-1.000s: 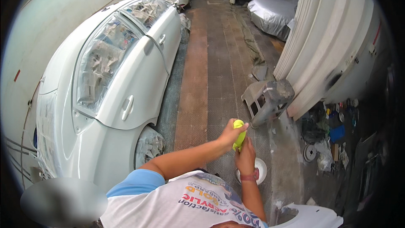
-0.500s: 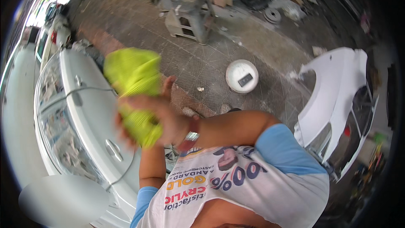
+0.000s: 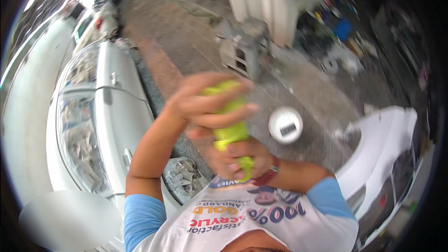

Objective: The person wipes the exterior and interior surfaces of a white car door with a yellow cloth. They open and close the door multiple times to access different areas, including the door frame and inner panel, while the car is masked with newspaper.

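Observation:
A bright yellow-green cloth (image 3: 232, 133) is bunched and twisted between my two hands, in front of my chest. My left hand (image 3: 210, 100) is the higher one, its fingers wrapped round the upper end of the cloth. Just below it, my right hand (image 3: 240, 156), with a red-strapped watch on the wrist, is closed round the lower part. A short tail of cloth pokes out under the right hand. Both hands are blurred by motion, and most of the cloth is hidden inside them.
At left stands a white car (image 3: 119, 88) with covered windows and a cable across it. A round white bucket (image 3: 285, 126) with a dark block on top is on the floor. A grey stool (image 3: 247, 49) stands beyond; a white fender (image 3: 373, 144) is at right.
The cloth, which hung loose and spread at the left, is now squeezed into a narrow twist nearer the middle. My left hand has come up over its top. The view has shifted.

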{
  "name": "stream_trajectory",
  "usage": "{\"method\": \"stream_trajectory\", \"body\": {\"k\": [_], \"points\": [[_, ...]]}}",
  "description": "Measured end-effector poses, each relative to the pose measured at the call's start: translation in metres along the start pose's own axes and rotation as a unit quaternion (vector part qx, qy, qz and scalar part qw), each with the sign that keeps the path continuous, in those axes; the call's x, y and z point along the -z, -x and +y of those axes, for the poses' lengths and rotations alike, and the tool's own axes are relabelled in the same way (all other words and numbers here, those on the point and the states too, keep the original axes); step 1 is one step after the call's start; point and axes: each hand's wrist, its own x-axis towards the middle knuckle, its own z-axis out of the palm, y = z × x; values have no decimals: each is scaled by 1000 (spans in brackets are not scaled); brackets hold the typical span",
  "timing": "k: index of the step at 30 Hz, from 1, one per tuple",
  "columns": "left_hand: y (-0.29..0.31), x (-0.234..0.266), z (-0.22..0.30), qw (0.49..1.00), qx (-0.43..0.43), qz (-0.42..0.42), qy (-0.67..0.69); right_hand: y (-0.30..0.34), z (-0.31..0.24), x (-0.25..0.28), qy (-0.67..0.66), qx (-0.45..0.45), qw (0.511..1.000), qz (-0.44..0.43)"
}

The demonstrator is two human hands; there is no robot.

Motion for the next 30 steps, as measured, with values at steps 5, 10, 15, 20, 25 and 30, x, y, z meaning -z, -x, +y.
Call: {"method": "stream_trajectory", "body": {"k": [5, 10, 15, 20, 25, 30], "points": [[13, -70, 2, 973, -99, -200, 59, 43, -25, 71, 256, 61, 928, 264], [25, -156, 9, 952, 41, -302, 22, 65, -69, 161, 507, 113, 709, 477], [8, -235, 8, 886, 193, -421, 11, 78, -116, 220, 682, 232, 499, 483], [-7, -265, 1, 868, 300, -397, 14, 91, -155, 221, 767, 232, 355, 481], [-21, -261, -10, 844, 355, -397, 64, 101, -187, 201, 856, 163, 236, 431], [-27, -254, -17, 810, 418, -389, 132, 107, -210, 185, 899, 112, 140, 399]]}}
